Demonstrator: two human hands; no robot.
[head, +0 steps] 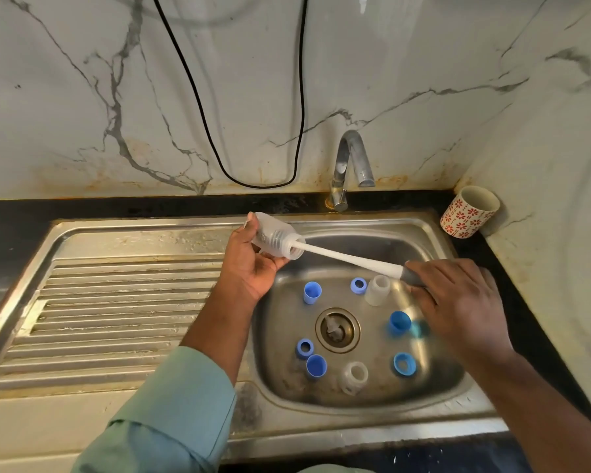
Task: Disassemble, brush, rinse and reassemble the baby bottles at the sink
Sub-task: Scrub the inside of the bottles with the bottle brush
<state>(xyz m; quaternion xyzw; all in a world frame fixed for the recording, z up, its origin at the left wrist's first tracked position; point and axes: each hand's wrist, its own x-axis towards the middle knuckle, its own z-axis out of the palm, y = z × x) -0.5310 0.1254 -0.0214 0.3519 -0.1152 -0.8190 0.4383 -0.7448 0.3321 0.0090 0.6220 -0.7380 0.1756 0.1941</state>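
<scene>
Clear bottle (276,236) in L hand (249,264), brush (348,259) inside, R hand (458,298) on handle.

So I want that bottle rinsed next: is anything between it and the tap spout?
Nothing visible blocks it. The left hand holds the bottle over the basin's left edge, and the spout hangs up and to its right with open air between. Only the brush, gripped by the right hand, sits inside the bottle.
</scene>
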